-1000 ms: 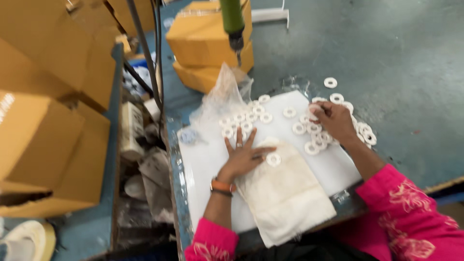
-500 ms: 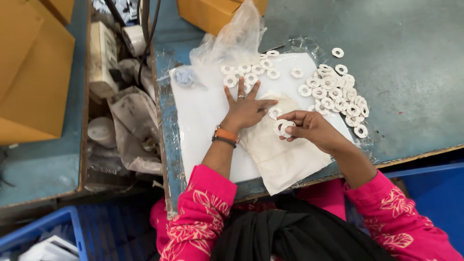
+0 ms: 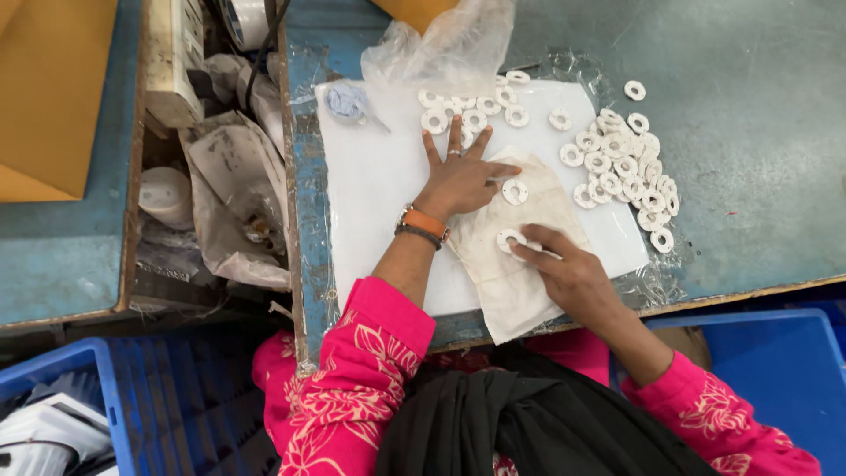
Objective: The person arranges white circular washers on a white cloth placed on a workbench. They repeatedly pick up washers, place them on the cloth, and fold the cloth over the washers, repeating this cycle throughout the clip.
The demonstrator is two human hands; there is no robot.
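Head view: right hand (image 3: 577, 278) on ring (image 3: 508, 240)

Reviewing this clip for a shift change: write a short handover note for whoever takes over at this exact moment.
Left hand lies flat, fingers spread, pinning the cream cloth on the white sheet.
Right hand presses one white ring onto the cloth with its fingertips.
A second ring lies on the cloth.
Left: a big ring pile to the right, more rings by the plastic bag.
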